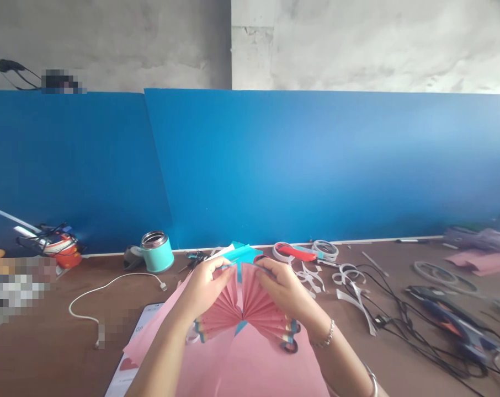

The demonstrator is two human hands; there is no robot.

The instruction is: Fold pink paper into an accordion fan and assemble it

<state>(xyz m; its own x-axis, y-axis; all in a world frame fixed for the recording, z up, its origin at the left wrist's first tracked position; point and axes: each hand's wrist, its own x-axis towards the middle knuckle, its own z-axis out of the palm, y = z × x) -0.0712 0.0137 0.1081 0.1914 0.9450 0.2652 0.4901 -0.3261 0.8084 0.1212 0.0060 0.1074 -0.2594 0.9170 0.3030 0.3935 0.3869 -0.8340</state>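
Observation:
A pleated pink paper fan (225, 309) spreads out in two halves that meet at a pinched middle. Its outer ends show blue, white and yellow bands. My left hand (211, 284) grips the top edge of the left half between thumb and fingers. On the other half, my right hand (281, 284) pinches the matching edge, leaving a narrow gap between the two. Large pink paper sheets (250, 364) lie under the fan. Dark scissor handles (290, 346) poke out below its right end. Behind my hands is a piece of turquoise paper (244, 253).
A turquoise mug (158, 256) and a white cable (105, 281) are left. Rightward lie white paper strips (353, 300), a red-handled item (297, 252), black cords (399, 314) and a blue-black tool (452, 320). A blue partition (316, 165) borders the table's back.

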